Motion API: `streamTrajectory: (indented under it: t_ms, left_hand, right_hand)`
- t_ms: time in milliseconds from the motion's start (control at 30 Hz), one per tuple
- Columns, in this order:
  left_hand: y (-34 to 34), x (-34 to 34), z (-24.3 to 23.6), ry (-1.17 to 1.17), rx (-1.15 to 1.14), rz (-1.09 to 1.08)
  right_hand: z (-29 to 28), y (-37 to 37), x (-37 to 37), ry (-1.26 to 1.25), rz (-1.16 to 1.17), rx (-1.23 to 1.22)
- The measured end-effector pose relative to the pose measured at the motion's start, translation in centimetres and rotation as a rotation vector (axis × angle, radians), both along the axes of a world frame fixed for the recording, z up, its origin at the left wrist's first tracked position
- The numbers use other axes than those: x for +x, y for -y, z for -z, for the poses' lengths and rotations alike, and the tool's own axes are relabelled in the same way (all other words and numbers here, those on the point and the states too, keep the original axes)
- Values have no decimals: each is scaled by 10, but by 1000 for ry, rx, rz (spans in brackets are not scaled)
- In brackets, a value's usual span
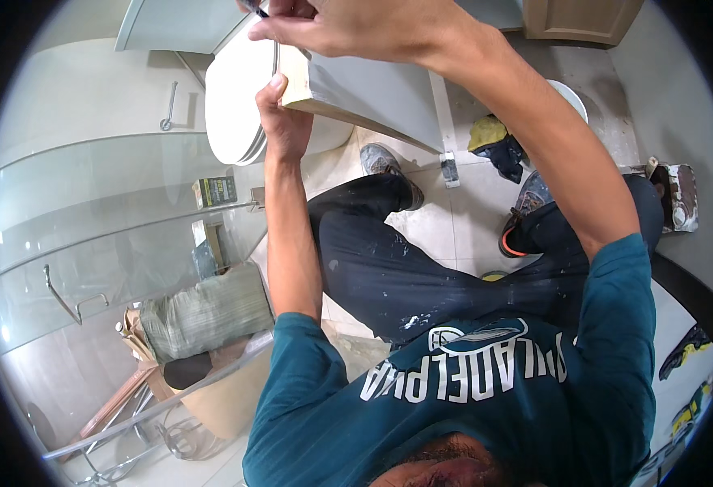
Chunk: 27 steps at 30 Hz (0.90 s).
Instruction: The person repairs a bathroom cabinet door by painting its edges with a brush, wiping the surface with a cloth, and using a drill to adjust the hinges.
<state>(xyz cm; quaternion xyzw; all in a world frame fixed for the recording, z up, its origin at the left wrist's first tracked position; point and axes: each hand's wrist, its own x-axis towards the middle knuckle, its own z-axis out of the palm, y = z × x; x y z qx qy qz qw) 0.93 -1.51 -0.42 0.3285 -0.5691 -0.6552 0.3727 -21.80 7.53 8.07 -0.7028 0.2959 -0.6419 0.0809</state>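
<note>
Grey-faced panel (381,91) w/ a bare wood edge (298,85) is slanting across upper centre of frame, between the white toilet lid (233,105) and the person's feet. L hand (287,122) is clasping its near end, thumb pressing on the wood, other fingers mostly hidden — prob. steadying it while the other hand is working. R hand (332,28) is reaching over from upper right, fingers pinching a slim dark tool (252,7) at top edge of frame; can't tell what its tip is touching, as the frame's cutting it off. Knees are spreading wide, prob. making room for the panel; whether its far corner is resting on the floor, can't tell. Yellow-and-black cloth bundle (494,146) and white bucket (570,99) are sitting upper right, clear of the panel — prob. parked within reach. Paper-wrapped bundle (210,312) is lying lower left, beyond L forearm.
</note>
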Motion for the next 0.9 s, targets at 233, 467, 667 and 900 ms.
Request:
streamTrajectory:
  t_ms: [233,467,667,900]
  left_hand:
    - [-6,-4,-3,12,-15,-18]
    - [-10,-6,-6,18,-34,-12]
    - [-11,-17,-5,-26,-52,-12]
    - [-10,-9,-4,-14,-57,-5]
  right_hand:
    - [5,1,6,-4,-3,19]
    - [7,-10,9,-4,-20,-50]
    - [7,-7,10,37,-124,29]
    - [12,-11,13,55,-31,-167]
